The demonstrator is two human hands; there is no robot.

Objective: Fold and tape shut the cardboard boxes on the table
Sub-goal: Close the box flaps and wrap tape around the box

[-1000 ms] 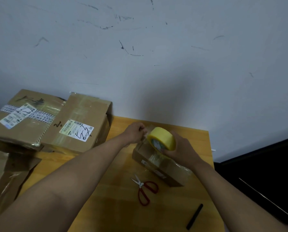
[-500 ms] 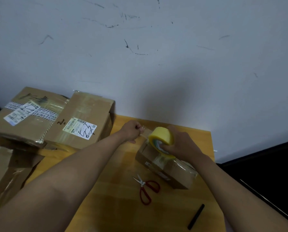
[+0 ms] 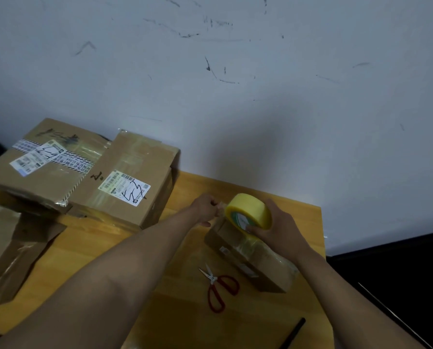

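Small cardboard box (image 3: 252,258) lies on the wooden table (image 3: 175,313), just right of the red-handled scissors (image 3: 219,288). Right hand (image 3: 282,229) grips the yellow tape roll (image 3: 248,214), held on the box's far end. Left hand (image 3: 206,209), clenched, pinches the tape's free end (transparent, barely visible) just left of the roll. Two larger labelled boxes (image 3: 124,187) stand far left of the scissors; printed label text unreadable, handwritten black scrawl unclear.
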